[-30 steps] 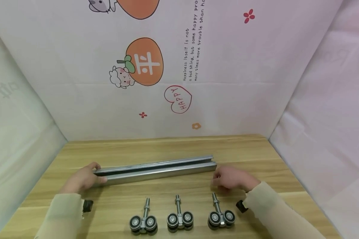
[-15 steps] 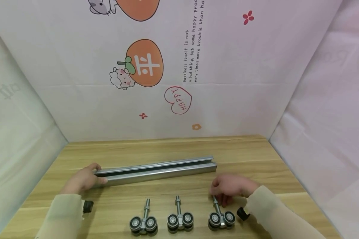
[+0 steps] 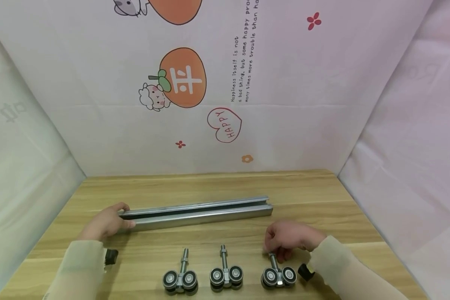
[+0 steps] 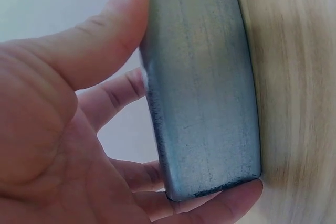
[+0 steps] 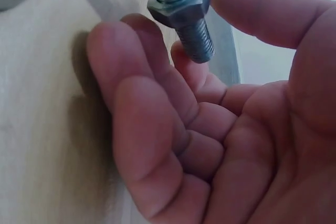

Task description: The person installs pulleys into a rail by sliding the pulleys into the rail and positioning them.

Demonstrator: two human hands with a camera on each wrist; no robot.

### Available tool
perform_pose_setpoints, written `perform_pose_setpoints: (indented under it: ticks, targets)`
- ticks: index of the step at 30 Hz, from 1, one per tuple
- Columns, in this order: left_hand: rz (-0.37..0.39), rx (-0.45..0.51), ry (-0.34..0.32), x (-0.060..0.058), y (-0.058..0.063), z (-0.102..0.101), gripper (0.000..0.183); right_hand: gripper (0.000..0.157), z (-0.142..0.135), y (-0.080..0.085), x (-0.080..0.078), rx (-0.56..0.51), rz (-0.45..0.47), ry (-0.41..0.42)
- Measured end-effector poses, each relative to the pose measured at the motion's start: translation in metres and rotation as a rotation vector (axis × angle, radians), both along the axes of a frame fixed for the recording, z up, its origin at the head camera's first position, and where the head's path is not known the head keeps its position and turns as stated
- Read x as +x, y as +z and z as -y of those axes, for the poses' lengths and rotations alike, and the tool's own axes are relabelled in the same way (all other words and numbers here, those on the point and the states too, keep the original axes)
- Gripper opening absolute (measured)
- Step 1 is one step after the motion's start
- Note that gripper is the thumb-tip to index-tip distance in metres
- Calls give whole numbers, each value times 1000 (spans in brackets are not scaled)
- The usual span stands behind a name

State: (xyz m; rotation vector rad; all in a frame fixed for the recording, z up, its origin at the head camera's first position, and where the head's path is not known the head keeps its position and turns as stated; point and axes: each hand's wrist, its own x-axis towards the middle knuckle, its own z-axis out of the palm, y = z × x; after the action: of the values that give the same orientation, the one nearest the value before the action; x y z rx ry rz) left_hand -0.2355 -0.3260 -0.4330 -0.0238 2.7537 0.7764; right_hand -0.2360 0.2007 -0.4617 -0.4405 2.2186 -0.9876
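A galvanized steel channel rail (image 3: pixel 202 217) lies slightly aslant on the table, its slot facing up. At its left end my left hand (image 3: pixel 103 223) grips it, thumb on the near side and fingers on the far side. In the left wrist view the rail's side (image 4: pixel 202 87) shows, with fingertips around its end. My right hand (image 3: pixel 290 235) is at the threaded stem of the rightmost roller trolley (image 3: pixel 278 276), which has black-ringed wheels. Seen from the right wrist, the thumb meets the stem's hex nut (image 5: pixel 181 6), the index finger is behind the stem, and the other fingers are curled.
Two more roller trolleys, one in the middle (image 3: pixel 226 276) and one at left (image 3: pixel 180 281), lie in a row with stems pointing away. The wood-grain table (image 3: pixel 210 183) is bounded by a printed white backdrop (image 3: pixel 285 125) behind and white side panels.
My right hand has come away from the rail's right end, toward me, down to the stem of the rightmost roller trolley, and now pinches it. The left hand keeps its grip on the rail.
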Motion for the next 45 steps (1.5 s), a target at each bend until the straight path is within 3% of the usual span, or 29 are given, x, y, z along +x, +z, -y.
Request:
perform_pose_setpoints:
  ticks: [9,21,32,38,45]
  targets:
    - [3,5,2,0,0,1,75,28,3,3,5,35,19,-19]
    - [-4,17,9,0,-3,4,76,27,4,2,7,-31,-27,-37]
    - [-12,-2,1,2,-1,2,76,29,6,2,10,-47,-92,-174]
    - [-24,1,7,4,0,2,75,25,8,5,16,52,-214,-93]
    - [-36,2,3,4,-1,2,74,27,6,2,16,37,-243,-71]
